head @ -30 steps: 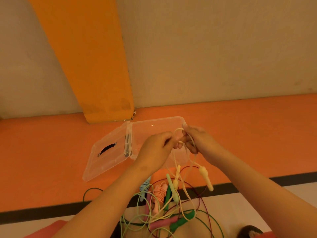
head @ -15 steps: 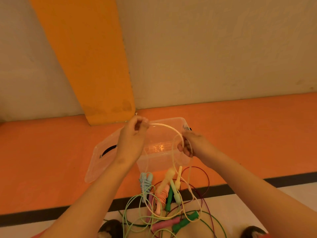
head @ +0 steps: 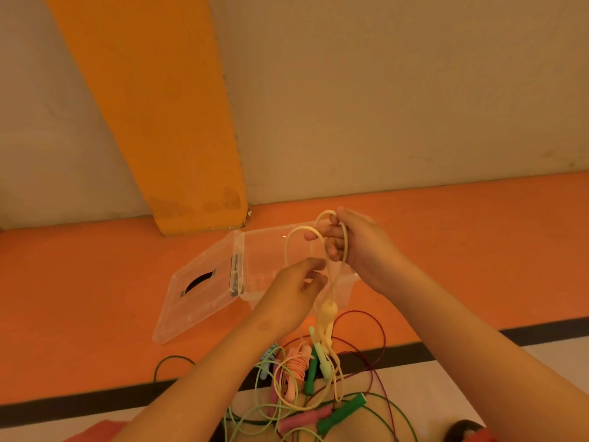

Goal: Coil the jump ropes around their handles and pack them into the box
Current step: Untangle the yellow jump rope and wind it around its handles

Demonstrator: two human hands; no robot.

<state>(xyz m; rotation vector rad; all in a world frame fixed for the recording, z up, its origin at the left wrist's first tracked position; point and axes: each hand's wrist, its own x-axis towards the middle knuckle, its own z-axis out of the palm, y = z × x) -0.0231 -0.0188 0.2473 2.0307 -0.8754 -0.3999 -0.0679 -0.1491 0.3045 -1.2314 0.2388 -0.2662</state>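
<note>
Right hand [head: 360,250] is raised, fingers curled round gathered loops of the cream rope [head: 288,247], probably to keep slack clear of the tangle. Left hand [head: 291,298], just below it, seems to pinch the strand feeding the loop. Handles [head: 328,315] dangle under both hands. The open box [head: 271,229] lies just beyond them, and the other ropes [head: 296,368] lie beneath the wrists.

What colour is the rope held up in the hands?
Pale cream-yellow; the rope shows best in the head view, the only one.
</note>
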